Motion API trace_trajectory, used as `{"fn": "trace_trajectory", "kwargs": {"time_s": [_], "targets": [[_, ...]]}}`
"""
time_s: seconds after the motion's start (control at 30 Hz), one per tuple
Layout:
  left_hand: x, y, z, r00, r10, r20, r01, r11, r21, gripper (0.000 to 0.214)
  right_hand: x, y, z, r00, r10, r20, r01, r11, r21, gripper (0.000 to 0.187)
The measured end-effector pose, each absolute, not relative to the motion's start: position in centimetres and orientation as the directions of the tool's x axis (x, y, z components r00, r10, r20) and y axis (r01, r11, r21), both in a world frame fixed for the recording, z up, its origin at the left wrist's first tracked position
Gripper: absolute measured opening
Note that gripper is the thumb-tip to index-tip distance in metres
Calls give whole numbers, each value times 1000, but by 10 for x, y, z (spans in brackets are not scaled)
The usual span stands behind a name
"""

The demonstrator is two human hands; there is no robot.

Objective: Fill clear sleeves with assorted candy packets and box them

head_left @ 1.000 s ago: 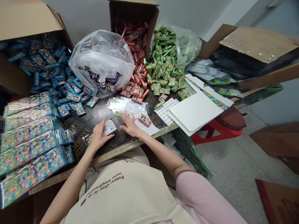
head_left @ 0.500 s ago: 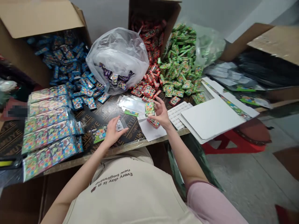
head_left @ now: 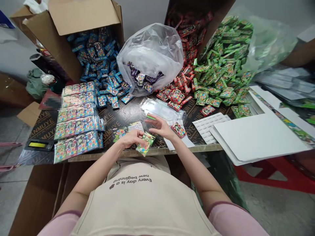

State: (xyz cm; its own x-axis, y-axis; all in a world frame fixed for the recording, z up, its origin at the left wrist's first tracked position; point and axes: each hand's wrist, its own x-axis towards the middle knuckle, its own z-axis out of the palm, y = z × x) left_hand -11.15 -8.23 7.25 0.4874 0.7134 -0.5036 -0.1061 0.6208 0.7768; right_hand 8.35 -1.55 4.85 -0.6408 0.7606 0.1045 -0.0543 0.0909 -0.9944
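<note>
My left hand point(head_left: 133, 138) pinches a small green cartoon-printed packet point(head_left: 145, 144) near the table's front edge. Below its wrist side lies a printed clear pouch point(head_left: 120, 132) with a pale label. My right hand point(head_left: 161, 127) hovers to the right with fingers apart. A thin green strip point(head_left: 150, 117) shows at its fingertips; whether it touches them I cannot tell. Behind this hand lie flat clear plastic bags point(head_left: 159, 108). A red packet point(head_left: 178, 129) rests on white paper point(head_left: 187, 141) beside my right wrist.
Stacked rows of bagged packets point(head_left: 76, 144) stand at left. Behind are blue packets point(head_left: 113, 85) spilling from a carton point(head_left: 86, 16), a clear bag point(head_left: 152, 42) of purple packets, red packets point(head_left: 177, 95) and green packets point(head_left: 221, 72). White boards point(head_left: 261, 131) overhang the right front edge.
The green packet has passed from my right hand to my left. My left hand has come off the printed pouch, and the hands are closer together. The view has turned left.
</note>
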Motion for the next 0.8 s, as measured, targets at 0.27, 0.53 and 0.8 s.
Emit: {"fn": "trace_trajectory", "kwargs": {"time_s": [0.27, 0.53, 0.8], "targets": [[-106, -77, 58, 136, 815, -563, -392, 566, 725, 39, 79, -31, 44, -617, 730, 294, 161, 482, -861, 95], [-111, -81, 47, 159, 834, -529, -356, 548, 757, 43, 76, -32, 49, -696, 613, 374, 245, 692, -678, 91], [-157, -82, 23, 64, 997, 34, 739, -71, 670, 105, 90, -6, 12, -427, 849, 312, 605, 525, -598, 73]]}}
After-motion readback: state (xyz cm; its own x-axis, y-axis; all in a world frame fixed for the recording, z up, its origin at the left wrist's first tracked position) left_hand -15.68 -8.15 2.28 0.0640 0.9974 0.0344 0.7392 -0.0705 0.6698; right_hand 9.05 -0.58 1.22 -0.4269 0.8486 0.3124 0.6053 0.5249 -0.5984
